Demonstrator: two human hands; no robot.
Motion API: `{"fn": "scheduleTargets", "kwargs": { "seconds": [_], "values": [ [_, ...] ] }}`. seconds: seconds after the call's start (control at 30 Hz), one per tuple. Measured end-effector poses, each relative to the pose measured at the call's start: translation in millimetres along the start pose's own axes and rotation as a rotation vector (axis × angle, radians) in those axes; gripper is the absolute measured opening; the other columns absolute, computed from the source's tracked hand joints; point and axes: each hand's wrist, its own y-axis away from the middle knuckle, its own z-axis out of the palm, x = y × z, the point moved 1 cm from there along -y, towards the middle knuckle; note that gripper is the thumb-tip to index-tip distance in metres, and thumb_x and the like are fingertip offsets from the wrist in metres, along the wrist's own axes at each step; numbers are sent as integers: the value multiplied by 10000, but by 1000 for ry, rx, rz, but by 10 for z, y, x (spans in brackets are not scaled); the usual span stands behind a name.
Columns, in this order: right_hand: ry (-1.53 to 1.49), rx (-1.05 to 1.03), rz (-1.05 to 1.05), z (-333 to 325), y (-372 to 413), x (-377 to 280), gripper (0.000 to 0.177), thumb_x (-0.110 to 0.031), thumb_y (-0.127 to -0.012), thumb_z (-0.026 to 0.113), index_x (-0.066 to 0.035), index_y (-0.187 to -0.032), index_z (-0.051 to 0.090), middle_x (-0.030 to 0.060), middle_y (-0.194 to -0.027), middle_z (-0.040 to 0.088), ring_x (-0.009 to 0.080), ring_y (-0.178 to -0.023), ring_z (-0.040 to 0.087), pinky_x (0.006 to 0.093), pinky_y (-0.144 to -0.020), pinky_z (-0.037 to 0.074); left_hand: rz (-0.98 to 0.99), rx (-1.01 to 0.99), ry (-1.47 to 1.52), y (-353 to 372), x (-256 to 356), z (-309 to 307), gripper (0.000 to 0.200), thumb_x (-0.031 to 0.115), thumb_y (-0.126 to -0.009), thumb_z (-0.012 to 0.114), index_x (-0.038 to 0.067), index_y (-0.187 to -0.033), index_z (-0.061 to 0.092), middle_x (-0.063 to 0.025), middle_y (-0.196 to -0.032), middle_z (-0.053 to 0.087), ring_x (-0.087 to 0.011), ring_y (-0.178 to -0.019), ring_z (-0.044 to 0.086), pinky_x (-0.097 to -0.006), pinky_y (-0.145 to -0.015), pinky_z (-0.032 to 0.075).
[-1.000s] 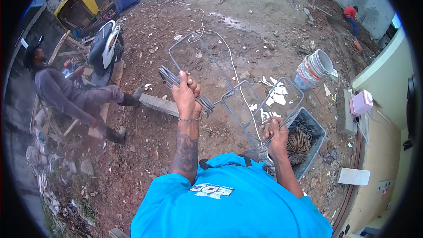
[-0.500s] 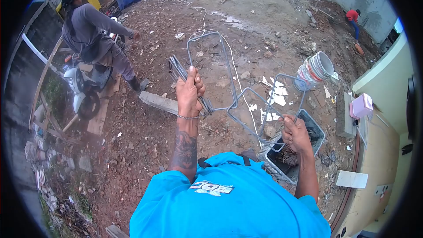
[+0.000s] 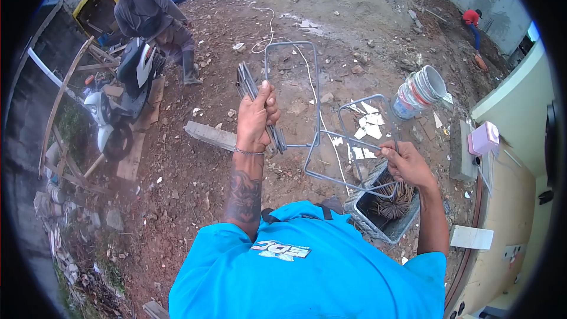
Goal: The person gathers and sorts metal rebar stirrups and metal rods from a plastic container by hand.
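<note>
1. Nearest, below the two hands, the wearer's blue shirt (image 3: pixel 307 266) fills the bottom centre.
2. The left hand (image 3: pixel 258 115) is clamped around a bundle of bent metal rods (image 3: pixel 250 85), thumb upward; the bundle sticks out above and below the fist.
3. The right hand (image 3: pixel 407 163) has its thumb and fingers pressed together on the edge of a bent rod frame (image 3: pixel 359 101). The frame hangs in the air between the hands, its lower part over the rim of a grey tub (image 3: pixel 387 237).
4. A taller rod loop (image 3: pixel 318 77) rises beside the left hand; whether it joins the frame, I cannot tell.
5. Inside the tub lies a bunch of thin brown strands (image 3: pixel 394 204).
6. Beyond the frame, broken white pieces (image 3: pixel 372 127) lie on the dirt near tilted, stacked buckets (image 3: pixel 418 93). A concrete block (image 3: pixel 209 136) lies left of the left hand.
7. Farther left, a scooter (image 3: pixel 106 119) stands near a person in grey (image 3: pixel 153 9).
8. Far right, a person in red (image 3: pixel 472 19) bends near a wall (image 3: pixel 502 6).
</note>
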Motion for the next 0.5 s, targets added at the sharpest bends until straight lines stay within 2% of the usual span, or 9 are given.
{"fn": "scheduleTargets", "kwargs": {
  "seconds": [0.13,0.23,0.3,0.33,0.37,0.4,0.43,0.5],
  "values": [
    [72,80,-21,62,13,-130,243,-189,-927,480,17,-970,601,-45,-475,371,44,-371,347,221,-352,289,-19,40,29,-6,53,18,198,243,-922,529,50,-897,487,37,-631,403,-22,-454,304,-168,-361,249],
    [190,86,9,12,-14,-243,229,-178,-910,502,17,-944,616,-18,-485,403,59,-403,401,246,-386,333,35,-81,-136,115,-2,165,197,239,-919,535,53,-866,498,34,-614,417,-22,-433,312,-173,-364,249],
    [497,75,-117,-35,-42,-324,198,-151,-877,532,16,-920,630,53,-518,493,113,-449,478,304,-454,393,59,-113,-209,189,-69,246,200,238,-918,538,49,-864,497,34,-607,418,-24,-430,313,-177,-368,247],
    [499,75,-115,-54,-33,-334,198,-151,-877,532,16,-920,630,53,-518,493,113,-449,478,304,-454,393,85,-139,-284,215,-84,277,204,237,-916,541,46,-862,496,33,-601,420,-27,-428,313,-180,-371,246],
    [586,98,-226,-80,-30,-361,189,-137,-862,539,16,-925,630,96,-560,530,154,-472,505,328,-488,407,120,-123,-311,223,-63,307,206,234,-917,541,41,-860,493,31,-589,418,-31,-430,316,-187,-374,241],
    [673,117,-334,-98,-18,-386,182,-123,-847,546,15,-929,631,139,-602,567,194,-495,532,352,-521,421,120,-122,-307,224,-24,324,206,234,-917,541,41,-860,493,31,-589,418,-31,-430,316,-187,-374,241],
    [675,115,-331,-101,10,-403,182,-123,-847,546,15,-929,631,139,-602,567,194,-495,532,352,-521,421,110,-143,-293,218,34,327,205,232,-919,537,41,-858,492,30,-590,417,-31,-428,316,-187,-371,239],
    [715,137,-457,-91,72,-490,180,-94,-833,550,16,-952,628,190,-645,576,262,-501,537,358,-522,422,94,-176,-257,175,139,320,206,232,-923,527,38,-866,491,29,-598,414,-30,-424,308,-186,-363,229]
  ]
}}
